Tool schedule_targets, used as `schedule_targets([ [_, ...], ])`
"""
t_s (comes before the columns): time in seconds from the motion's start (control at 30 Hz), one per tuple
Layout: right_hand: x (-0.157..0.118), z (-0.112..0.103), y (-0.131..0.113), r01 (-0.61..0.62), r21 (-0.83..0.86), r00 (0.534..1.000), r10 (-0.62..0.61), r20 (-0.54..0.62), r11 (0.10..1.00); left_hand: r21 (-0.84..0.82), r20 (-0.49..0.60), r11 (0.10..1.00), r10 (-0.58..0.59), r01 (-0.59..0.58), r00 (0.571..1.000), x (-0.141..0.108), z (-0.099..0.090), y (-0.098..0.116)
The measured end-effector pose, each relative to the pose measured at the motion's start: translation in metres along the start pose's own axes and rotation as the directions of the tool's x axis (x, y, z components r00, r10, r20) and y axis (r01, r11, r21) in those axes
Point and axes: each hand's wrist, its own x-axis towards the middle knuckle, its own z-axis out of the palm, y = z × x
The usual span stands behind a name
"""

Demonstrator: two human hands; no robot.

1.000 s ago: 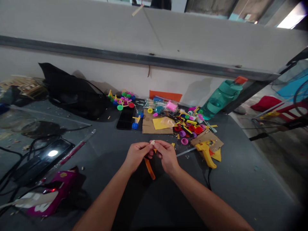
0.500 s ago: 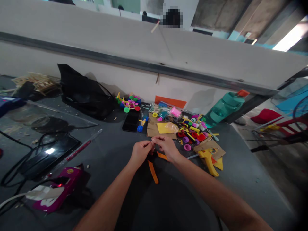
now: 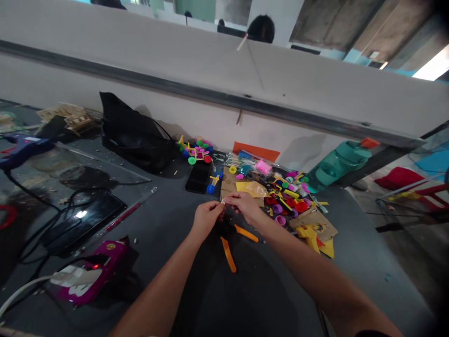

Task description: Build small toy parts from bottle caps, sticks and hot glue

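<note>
Pinching w/ fingertips of both hands, left hand [image 3: 207, 219] and right hand [image 3: 243, 206] hold a tiny pale piece [image 3: 222, 202], prob. light and fragile, so hold by its ends; orange strips [image 3: 228, 254] lie near.

Free room and obstacles at the work area. Dark grey tabletop [image 3: 164, 224] extends left of the left hand [image 3: 206, 219] as far as a transparent plastic rod with a red core [image 3: 128, 214]. Ahead of the right hand [image 3: 244, 206], heaped multicoloured plastic caps [image 3: 284, 202] block passage; a yellow hot glue gun [image 3: 308, 235] stands beyond. Two orange strips [image 3: 228, 254] lie below the hands.
</note>
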Motion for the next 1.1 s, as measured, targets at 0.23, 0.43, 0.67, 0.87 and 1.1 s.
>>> schedule_targets([
  [0.23, 0.008, -0.002, 0.002, 0.055, -0.072, 0.993, -0.062, -0.098, 0.996, -0.020, -0.004, 0.998, -0.065, 0.065, 0.998, 0.002, 0.000, -0.002],
  [0.43, 0.043, -0.022, -0.001, 0.031, -0.374, 0.978, -0.106, -0.182, 0.927, -0.001, -0.014, 0.998, -0.062, 0.062, 0.998, 0.001, 0.001, -0.002],
  [0.67, 0.064, -0.021, -0.003, 0.013, -0.687, 0.957, -0.209, -0.203, 0.726, 0.023, -0.026, 0.999, -0.044, 0.045, 0.999, 0.002, 0.000, -0.001],
  [0.87, 0.034, -0.032, -0.013, 0.045, -0.734, 0.929, -0.298, -0.218, 0.678, -0.012, -0.022, 0.997, -0.079, 0.079, 0.997, 0.000, 0.000, 0.001],
  [1.1, -0.041, -0.028, 0.001, 0.173, -0.234, 0.979, -0.194, -0.070, 0.957, -0.128, 0.140, 0.987, -0.084, 0.102, 0.987, -0.015, 0.010, 0.008],
])
